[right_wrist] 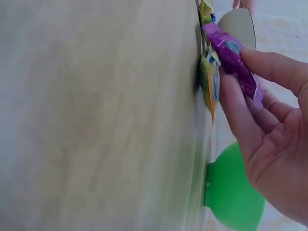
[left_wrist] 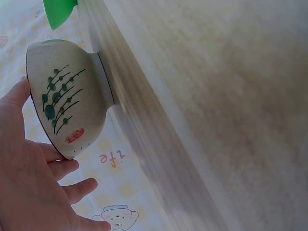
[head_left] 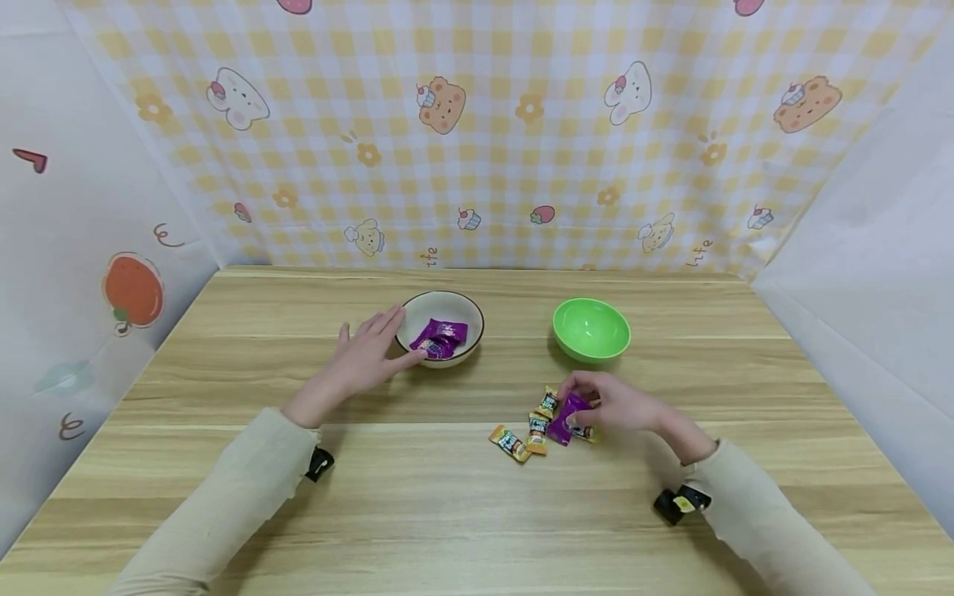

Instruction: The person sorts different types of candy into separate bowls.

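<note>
My left hand (head_left: pixel 365 354) touches the rim of the cream bowl (left_wrist: pixel 67 96) at its left side, thumb and fingertips on the edge, fingers spread. Inside that bowl lie several purple packets (head_left: pixel 447 331). With thumb and fingers my right hand (head_left: pixel 617 403) pinches a purple packet (right_wrist: pixel 233 60) just over the small yellow candies. Of these yellow-wrapped candies, one (head_left: pixel 510 444) lies lowest left, one (head_left: pixel 538 432) beside the purple packet, one (head_left: pixel 547 401) above it, and another (right_wrist: pixel 210 82) is partly hidden under the right hand.
A green bowl (head_left: pixel 591 331) stands behind the right hand, right of the cream bowl. The wooden table (head_left: pixel 417 513) ends at a checked, patterned cloth (head_left: pixel 492 165) at the back. Black straps with small devices are on both wrists.
</note>
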`<state>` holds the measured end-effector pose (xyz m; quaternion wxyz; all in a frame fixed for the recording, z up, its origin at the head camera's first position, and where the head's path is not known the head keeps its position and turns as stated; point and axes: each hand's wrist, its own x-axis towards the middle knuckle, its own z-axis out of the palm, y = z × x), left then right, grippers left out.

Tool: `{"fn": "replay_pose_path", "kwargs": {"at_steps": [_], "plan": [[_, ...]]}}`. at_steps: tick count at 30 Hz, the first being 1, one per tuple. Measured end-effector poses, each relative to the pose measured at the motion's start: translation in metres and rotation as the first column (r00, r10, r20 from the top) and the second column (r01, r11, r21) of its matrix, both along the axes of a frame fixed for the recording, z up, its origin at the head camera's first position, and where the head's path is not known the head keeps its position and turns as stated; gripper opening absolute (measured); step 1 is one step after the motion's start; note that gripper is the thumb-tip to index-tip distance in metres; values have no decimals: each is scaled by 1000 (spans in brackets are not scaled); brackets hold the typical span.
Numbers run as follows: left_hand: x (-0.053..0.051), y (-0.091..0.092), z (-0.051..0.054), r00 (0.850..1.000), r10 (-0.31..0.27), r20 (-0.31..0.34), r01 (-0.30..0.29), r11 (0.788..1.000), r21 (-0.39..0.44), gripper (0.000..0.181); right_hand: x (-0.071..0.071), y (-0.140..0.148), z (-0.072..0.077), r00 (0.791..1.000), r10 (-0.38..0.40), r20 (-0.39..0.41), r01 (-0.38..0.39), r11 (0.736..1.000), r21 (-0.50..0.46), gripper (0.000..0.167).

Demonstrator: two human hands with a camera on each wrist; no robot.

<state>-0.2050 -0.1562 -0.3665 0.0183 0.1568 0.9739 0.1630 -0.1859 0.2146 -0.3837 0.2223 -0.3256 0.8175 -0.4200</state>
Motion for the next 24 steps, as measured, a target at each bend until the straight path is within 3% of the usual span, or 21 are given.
{"fn": "replay_pose_path", "kwargs": {"at_steps": [5, 13, 24], "plan": [[0, 0, 0, 1000, 0, 2, 0, 1000, 3, 90, -6, 0, 2, 1000, -13, -14, 13, 1000, -19, 26], [1, 0, 1, 1000, 0, 1, 0, 1000, 2, 89, -13, -5, 14, 993, -62, 99, 70, 995, -76, 29], [1, 1, 1, 1000, 0, 4, 0, 1000, 11, 89, -27, -24, 29, 982, -151, 115, 163, 981, -102, 32]]}}
